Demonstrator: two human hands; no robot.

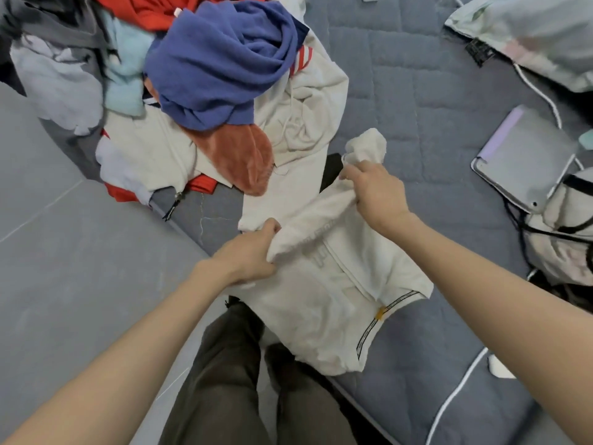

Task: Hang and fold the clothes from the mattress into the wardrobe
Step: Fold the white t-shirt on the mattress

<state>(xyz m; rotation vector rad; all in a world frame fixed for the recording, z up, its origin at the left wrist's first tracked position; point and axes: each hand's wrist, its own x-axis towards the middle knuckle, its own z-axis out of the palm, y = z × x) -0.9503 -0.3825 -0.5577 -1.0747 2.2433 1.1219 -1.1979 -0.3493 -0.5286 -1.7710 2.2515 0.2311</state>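
A cream zip-up jacket [333, 300] with a black-and-white hem band and a small yellow tag lies at the near edge of the grey quilted mattress [417, 130]. My left hand [250, 252] grips a bunched fold at its left side. My right hand [375, 191] pinches the upper part, near a crumpled sleeve end. Behind them lies a heap of clothes: a blue towel-like garment [221, 62], a rust-coloured piece [237, 155], a cream hoodie [305, 114], red, pale blue and grey items.
A grey tablet-like case [526, 159] and a cream bag with black straps [564, 226] lie at the right. A pillow [539, 33] and a white cable sit at the far right. Grey floor is on the left; my dark-trousered legs [231, 374] stand below.
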